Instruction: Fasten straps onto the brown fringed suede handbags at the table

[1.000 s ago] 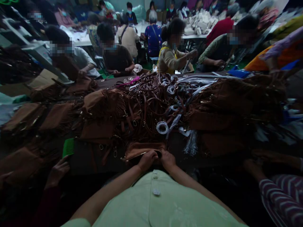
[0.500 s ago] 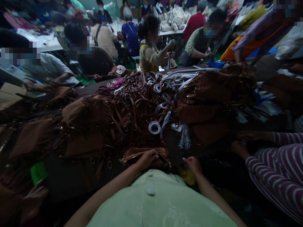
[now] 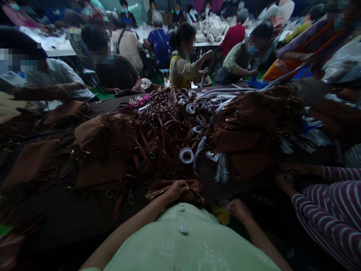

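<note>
A brown bag (image 3: 169, 185) with an open zipped mouth lies at the table's near edge, against my green shirt. My left hand (image 3: 177, 190) rests on it, fingers curled over its edge and gripping it. Off to the right, past the table edge, my right hand (image 3: 239, 210) is beside a yellow thing (image 3: 220, 213); its fingers are bent together, and whatever they hold is too dark to make out. Beyond the bag lies a heap of brown straps (image 3: 166, 128) with metal clasps. A coiled, wrapped strap (image 3: 186, 155) and a bunch of white strings (image 3: 222, 169) are close by.
Fringed brown bags are piled at left (image 3: 100, 169) and right (image 3: 245, 139). A person in striped sleeves (image 3: 324, 203) works close on my right. At the lower left is another person's hand (image 3: 9, 244) by a green comb (image 3: 5, 229). More people sit across the table.
My right hand has moved right and down, away from the table edge, and its fingers have drawn in. My left hand stays on the bag. The green comb has moved left and down.
</note>
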Demonstrator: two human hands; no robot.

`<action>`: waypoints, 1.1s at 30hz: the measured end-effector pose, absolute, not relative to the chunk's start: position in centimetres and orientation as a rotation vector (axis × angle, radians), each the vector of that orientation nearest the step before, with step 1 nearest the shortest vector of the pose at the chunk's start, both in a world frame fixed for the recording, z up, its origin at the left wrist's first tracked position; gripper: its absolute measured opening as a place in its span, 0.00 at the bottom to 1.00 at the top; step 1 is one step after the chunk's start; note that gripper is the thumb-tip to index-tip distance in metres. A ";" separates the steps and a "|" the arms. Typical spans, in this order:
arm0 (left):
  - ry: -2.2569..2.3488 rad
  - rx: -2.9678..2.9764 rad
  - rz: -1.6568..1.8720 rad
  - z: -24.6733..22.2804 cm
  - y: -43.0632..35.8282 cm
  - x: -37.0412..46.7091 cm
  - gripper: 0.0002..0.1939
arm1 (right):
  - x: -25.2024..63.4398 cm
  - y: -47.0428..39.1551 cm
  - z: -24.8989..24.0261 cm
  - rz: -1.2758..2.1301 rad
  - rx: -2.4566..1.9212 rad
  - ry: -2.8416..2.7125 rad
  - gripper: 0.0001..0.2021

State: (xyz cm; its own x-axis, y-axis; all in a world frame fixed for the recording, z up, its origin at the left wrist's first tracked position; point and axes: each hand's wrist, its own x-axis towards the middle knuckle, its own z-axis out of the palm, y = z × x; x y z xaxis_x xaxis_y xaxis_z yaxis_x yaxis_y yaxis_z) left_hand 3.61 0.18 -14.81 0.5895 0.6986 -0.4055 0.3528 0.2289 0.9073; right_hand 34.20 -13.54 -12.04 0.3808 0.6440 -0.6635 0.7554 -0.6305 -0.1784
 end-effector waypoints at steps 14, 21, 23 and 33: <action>1.131 1.139 0.467 -12.7 1.2 3.9 0.10 | 30.0 -10.9 -5.1 -1.651 2.415 1.718 0.16; 1.065 1.117 0.354 -14.6 1.0 6.4 0.08 | 25.8 -11.9 -5.3 -1.764 2.468 1.613 0.19; 1.044 1.130 0.339 -15.4 0.7 6.4 0.07 | 25.8 -12.3 -5.5 -1.707 2.466 1.612 0.19; 1.026 1.147 0.331 -15.9 0.7 5.8 0.06 | 24.8 -14.0 -6.2 -1.746 2.496 1.515 0.18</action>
